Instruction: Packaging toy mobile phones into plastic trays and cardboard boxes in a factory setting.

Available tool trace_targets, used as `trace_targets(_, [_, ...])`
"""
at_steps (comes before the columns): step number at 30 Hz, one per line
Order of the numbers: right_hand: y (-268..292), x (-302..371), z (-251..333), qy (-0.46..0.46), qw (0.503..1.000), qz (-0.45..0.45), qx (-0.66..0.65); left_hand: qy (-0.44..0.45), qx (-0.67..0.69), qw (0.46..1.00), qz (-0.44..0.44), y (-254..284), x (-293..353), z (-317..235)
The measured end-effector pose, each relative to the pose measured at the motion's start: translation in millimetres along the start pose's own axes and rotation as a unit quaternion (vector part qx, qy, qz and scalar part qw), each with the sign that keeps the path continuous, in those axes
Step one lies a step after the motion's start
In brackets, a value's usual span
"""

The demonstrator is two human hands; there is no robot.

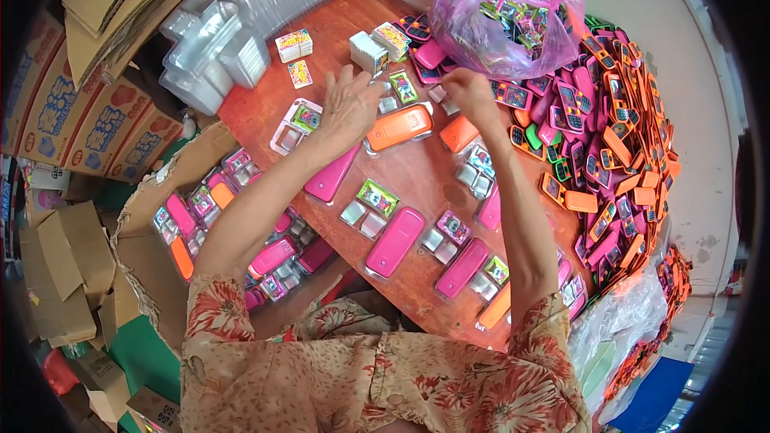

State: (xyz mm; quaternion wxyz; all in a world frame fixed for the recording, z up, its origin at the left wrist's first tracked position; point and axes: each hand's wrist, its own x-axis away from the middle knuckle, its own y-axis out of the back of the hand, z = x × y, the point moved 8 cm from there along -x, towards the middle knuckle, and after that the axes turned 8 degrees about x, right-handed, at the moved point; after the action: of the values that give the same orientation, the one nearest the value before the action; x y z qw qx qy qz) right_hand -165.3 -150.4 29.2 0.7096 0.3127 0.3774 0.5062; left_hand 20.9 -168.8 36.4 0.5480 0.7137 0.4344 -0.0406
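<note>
Left hand: reaches in from the lower left, with fingers bent down beside the silver squares of the middle tray; cannot tell whether gripping anything.
Right hand: arches over the other side, apart from the left, with fingertips drawn together at a small silvery piece; cannot tell for certain whether clamped on it.
Clear tray: lies on the table between the two hands; holds an orange case across its near part, with a green packet and the silver squares beyond.
Pink cases: lie in more trays nearer the body, beside packets and silver squares.
Card stacks: stand beyond the left hand, near the far edge.
Purple bag: sits beyond the right hand, see-through and full of small packets.
Toy phones: heap up along the right side in pink, orange and green.
Nested trays: stand at the far left corner.
Cardboard box: gapes open below the left edge; contains filled trays.
</note>
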Motion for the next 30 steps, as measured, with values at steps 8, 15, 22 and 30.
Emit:
trace_targets(8, [12.6,8.9,7.4,0.013,0.995,-0.024,0.098,-0.016,-0.064,0.997,0.031,2.1,-0.6,-3.4])
trace_targets(15, [10.1,26.6,7.8,0.006,0.971,-0.002,0.238,-0.009,-0.018,1.0,0.017,1.8,-1.1,4.4])
trace_targets(22, [-5.5,27.1,19.2,0.102,0.944,0.032,0.313,0.012,-0.023,0.998,0.054,0.4,-1.0,5.7])
trace_targets(30, [7.6,38.0,38.2,0.054,0.938,-0.041,0.339,0.0,-0.032,0.999,0.034,3.3,-0.1,0.9])
